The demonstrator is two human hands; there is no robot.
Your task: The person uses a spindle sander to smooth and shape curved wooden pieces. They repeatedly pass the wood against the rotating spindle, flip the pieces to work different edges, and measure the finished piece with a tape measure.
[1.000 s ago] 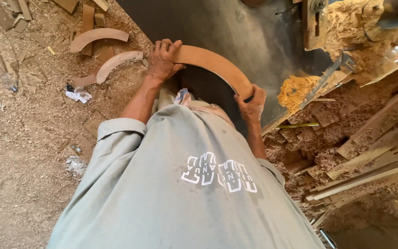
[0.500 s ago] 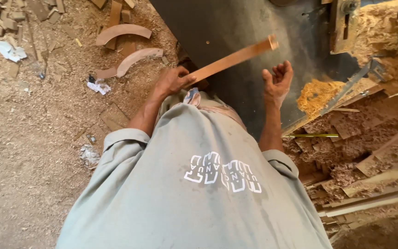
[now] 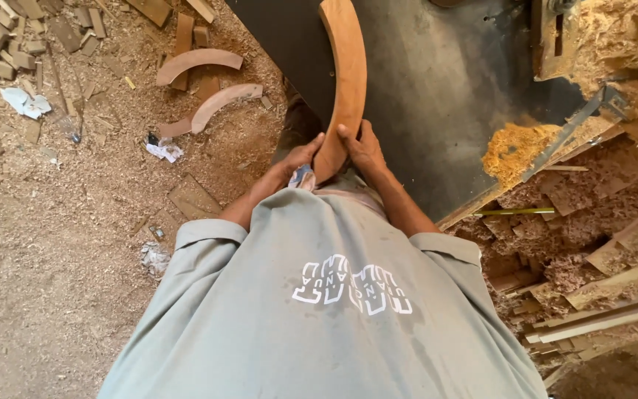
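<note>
the curved wooden piece (image 3: 345, 77) stands on the dark machine table (image 3: 437, 89) with its long axis running away from the person, from the hands near the body up to the top edge of the view; its bow bulges to the right, the hollow side faces left. it is smooth, orange-brown sawn wood, flat-faced and of even width, with a squared far end

the left hand (image 3: 300, 157) is closed on the near end of the piece from the left, fingers wrapped against its edge. the right hand (image 3: 363, 148) grips the same end from the right, thumb laid over the top face, fingers curled round the side. both hands sit just in front of the grey-green shirt (image 3: 319, 310), which carries pale block lettering across the chest

the table is a matt black sheet, dusty. to its right a heap of yellow sawdust (image 3: 515, 151) lies beside a metal bar, with coarser reddish chips and pale slats below. on the dust-covered floor to the left lie two more curved wooden offcuts (image 3: 212, 77), arched alike, and crumpled scraps of white paper (image 3: 162, 149)
</note>
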